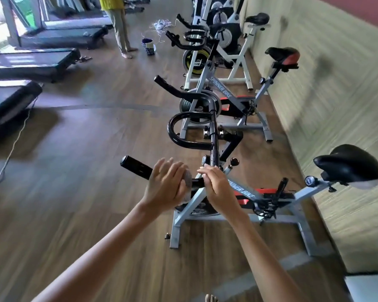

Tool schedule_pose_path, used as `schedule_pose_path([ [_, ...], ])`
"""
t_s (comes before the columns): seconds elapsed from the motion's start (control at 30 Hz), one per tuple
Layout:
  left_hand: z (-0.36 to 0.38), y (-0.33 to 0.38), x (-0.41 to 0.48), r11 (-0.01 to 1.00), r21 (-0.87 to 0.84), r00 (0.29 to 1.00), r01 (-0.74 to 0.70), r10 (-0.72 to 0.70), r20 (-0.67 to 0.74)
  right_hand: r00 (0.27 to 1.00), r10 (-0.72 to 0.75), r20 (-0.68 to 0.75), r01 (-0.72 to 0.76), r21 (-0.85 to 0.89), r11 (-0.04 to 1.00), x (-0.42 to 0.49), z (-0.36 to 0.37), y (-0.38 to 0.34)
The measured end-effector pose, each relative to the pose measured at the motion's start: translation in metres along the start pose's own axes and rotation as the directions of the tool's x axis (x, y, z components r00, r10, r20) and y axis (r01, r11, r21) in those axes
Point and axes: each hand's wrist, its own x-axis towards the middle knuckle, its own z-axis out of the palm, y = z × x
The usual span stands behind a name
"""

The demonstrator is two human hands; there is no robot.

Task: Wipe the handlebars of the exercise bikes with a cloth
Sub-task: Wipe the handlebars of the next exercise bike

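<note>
ITEM: near bike (242,190), grey frame, on wood floor (85,203), close to wall (336,101).

PARTS / CONTENTS
- Handlebar (136,167): black, padded end pointing left, loop further fwd.
- Cloth (187,181): small, grey, wrapped on the handlebar btw the padded end and the centre post; mostly hidden under the palm.
- Left hand (166,186): fingers (164,165) clenched round cloth and bar together.
- Right hand (218,188): fingers (206,172) curled over the bar at the centre post, just beside the cloth; grasping bare bar, no cloth. Prob. steadying.
- Knob (234,161): on the post, near right hand.
- Second bike (227,97), third bike (240,62): in a row beyond. Whether their bars are wiped: can't tell.
- Cable (9,158): on floor, left, well apart from the bikes.
- Toes (211,298): bare, bottom edge, near the bike base.

RISKS (est.)
1. Missed areas: padded end, loop and underside lie outside the cloth now; short strokes would leave them dirty.
2. Cloth bunching or sliding out of the palm, esp. on the padded end, since only a small wad shows.
3. Hands colliding: a stroke toward the post runs left hand into right hand.
4. Cloth snagging on the knob or post fittings.
5. Bike shifting if the bar is pulled hard sideways; bare toes near the frame.
6. Cable: trip hazard only if stepping left when moving on.
</note>
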Motion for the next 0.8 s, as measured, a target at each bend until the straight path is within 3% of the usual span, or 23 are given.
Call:
schedule_pose_path([
  [0.1,-0.007,-0.021,-0.015,0.987,0.159,0.999,0.011,-0.003,-0.051,0.99,-0.039,-0.133,0.019,-0.152,0.988,0.0,0.02,-0.022],
  [0.23,-0.013,-0.038,-0.032,0.956,0.293,0.999,0.009,0.003,-0.04,0.994,-0.102,0.027,0.104,-0.411,0.906,0.003,0.056,-0.046],
  [0.33,-0.014,-0.039,-0.034,0.956,0.294,0.999,0.004,0.007,-0.038,0.994,-0.086,0.061,0.105,-0.51,0.854,0.0,0.054,-0.034],
  [0.5,-0.009,-0.023,-0.029,0.972,0.211,0.993,0.104,-0.092,-0.07,0.995,-0.103,-0.003,0.084,-0.558,0.825,-0.014,0.018,-0.001],
  [0.67,0.001,-0.009,-0.026,0.981,0.14,0.99,0.137,-0.134,-0.036,0.987,0.055,-0.151,-0.119,-0.455,0.882,-0.012,0.044,-0.034],
  [0.8,0.004,-0.005,-0.024,0.988,0.09,0.992,0.123,-0.121,-0.029,0.998,0.005,-0.066,-0.038,-0.507,0.861,-0.007,0.033,-0.018],
])
